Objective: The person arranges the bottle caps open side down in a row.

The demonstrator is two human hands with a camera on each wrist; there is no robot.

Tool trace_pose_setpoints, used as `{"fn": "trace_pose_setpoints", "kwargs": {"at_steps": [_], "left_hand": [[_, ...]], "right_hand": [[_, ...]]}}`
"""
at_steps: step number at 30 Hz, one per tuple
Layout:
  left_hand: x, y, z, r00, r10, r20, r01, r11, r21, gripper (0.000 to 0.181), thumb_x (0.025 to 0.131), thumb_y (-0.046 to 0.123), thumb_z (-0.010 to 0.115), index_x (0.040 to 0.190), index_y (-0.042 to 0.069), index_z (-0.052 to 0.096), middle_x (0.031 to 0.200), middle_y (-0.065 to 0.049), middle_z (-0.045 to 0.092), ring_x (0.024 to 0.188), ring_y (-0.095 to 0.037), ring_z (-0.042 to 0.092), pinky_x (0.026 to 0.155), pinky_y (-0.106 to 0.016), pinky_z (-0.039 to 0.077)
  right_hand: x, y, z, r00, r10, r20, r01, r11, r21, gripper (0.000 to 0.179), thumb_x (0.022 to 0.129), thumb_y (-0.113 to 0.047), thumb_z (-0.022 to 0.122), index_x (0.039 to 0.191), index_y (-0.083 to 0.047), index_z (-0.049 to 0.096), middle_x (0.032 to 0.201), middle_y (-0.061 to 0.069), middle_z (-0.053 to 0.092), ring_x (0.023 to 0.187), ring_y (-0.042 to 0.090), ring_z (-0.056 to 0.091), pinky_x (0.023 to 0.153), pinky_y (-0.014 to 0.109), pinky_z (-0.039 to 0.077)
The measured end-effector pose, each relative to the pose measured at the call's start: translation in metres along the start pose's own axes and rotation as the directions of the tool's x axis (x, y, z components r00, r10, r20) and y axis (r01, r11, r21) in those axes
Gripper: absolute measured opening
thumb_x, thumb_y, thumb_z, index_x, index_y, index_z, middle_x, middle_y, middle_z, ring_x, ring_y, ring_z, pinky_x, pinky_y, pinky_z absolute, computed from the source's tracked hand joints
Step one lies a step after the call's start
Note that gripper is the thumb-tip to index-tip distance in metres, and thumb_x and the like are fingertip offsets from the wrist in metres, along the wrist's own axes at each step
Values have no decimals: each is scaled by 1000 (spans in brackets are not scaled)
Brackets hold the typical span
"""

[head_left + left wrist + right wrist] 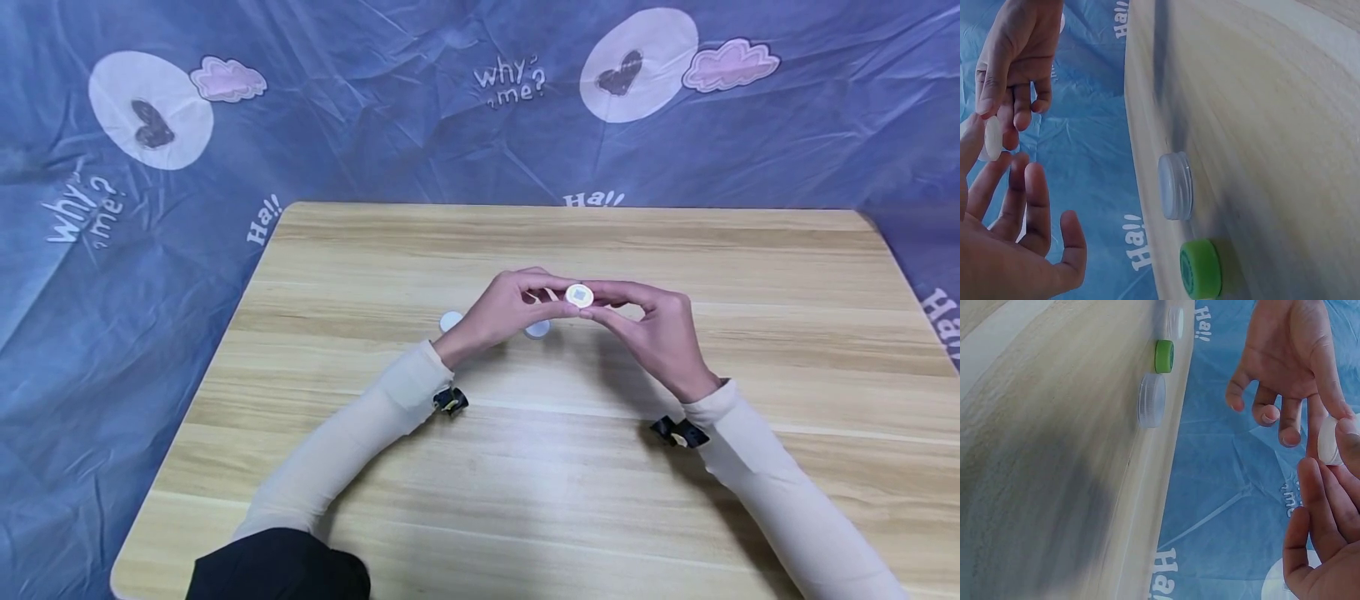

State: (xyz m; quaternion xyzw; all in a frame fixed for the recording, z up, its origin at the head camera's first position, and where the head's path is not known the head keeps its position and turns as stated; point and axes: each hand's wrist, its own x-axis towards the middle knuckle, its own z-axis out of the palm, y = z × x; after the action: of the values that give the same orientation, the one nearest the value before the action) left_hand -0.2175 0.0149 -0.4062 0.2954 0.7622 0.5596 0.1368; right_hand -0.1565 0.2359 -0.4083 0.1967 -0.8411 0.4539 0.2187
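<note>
A small white round bottle cap (580, 295) is held up above the table, its face with a square mark turned toward the head camera. My left hand (516, 302) pinches it from the left between thumb and forefinger. From the other side my right hand (651, 329) pinches its edge the same way. Below them a clear ribbed cap (537, 329) sits on the table, partly covered by the left hand. A green cap (1200, 269) stands next to it in the left wrist view, hidden in the head view. Another pale cap (451, 322) lies beside the left wrist.
The wooden table (525, 500) reaches back to a blue printed cloth (420, 125) hanging behind it. Small black devices are strapped at both wrists. A black shape (277, 567) covers the near left part of the view.
</note>
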Motion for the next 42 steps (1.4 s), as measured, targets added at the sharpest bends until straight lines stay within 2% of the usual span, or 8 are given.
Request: {"fn": "trace_pose_setpoints", "kwargs": {"at_steps": [9,14,19,24,30,34,39,42], "left_hand": [[3,5,5,995,73,-63,-65,990,121,34,85,20,89,116,12,79,102,3,71,87,-9,65,82,-29,54],[6,1,11,990,127,-55,-113,972,207,30,84,18,90,111,9,80,98,2,72,85,-8,64,81,-30,54],[9,-6,16,993,108,-36,-91,944,316,29,84,20,90,109,9,82,95,2,73,84,-8,63,79,-26,52],[12,-10,22,999,53,-9,-41,865,499,30,82,31,91,108,18,83,92,8,73,81,-3,62,83,-28,45],[16,-10,30,999,1,33,-24,736,677,33,84,41,87,110,23,81,97,12,75,85,-3,63,90,-38,39],[18,-11,33,999,-10,48,-27,698,716,36,84,44,86,112,22,81,101,10,76,90,-7,65,88,-38,38],[20,-12,36,997,-39,73,-27,678,735,36,85,44,85,113,21,81,98,9,74,89,-9,63,88,-38,36],[21,-12,38,995,-59,85,-27,651,759,32,86,44,84,109,23,82,96,10,74,84,-9,60,87,-38,35]], "right_hand": [[-5,7,-4,1000,-1,25,1,1000,-27,33,80,4,87,111,-5,81,99,6,79,85,2,69,81,17,50],[-7,13,-5,997,40,72,-35,997,-68,31,82,1,87,112,-6,81,98,5,79,84,6,70,77,16,50],[-10,22,-5,985,81,149,-67,993,-94,28,83,-2,86,111,-5,81,100,7,79,89,22,76,78,21,53],[-10,31,-4,960,83,266,-47,989,-140,23,87,-3,84,109,-5,81,105,8,79,94,26,76,79,41,60],[-7,36,-3,923,110,368,-34,978,-206,23,88,-5,83,111,-4,80,103,10,79,84,22,76,75,43,61],[-4,37,1,907,127,401,-20,966,-259,22,88,-7,83,109,-3,79,99,12,79,79,22,75,71,41,61],[-4,37,4,899,131,419,0,955,-298,19,87,-9,84,105,-3,80,94,12,78,77,23,75,69,41,61],[-4,38,5,896,122,427,21,949,-314,18,87,-9,84,104,-3,80,94,12,79,78,25,76,70,43,60]]}}
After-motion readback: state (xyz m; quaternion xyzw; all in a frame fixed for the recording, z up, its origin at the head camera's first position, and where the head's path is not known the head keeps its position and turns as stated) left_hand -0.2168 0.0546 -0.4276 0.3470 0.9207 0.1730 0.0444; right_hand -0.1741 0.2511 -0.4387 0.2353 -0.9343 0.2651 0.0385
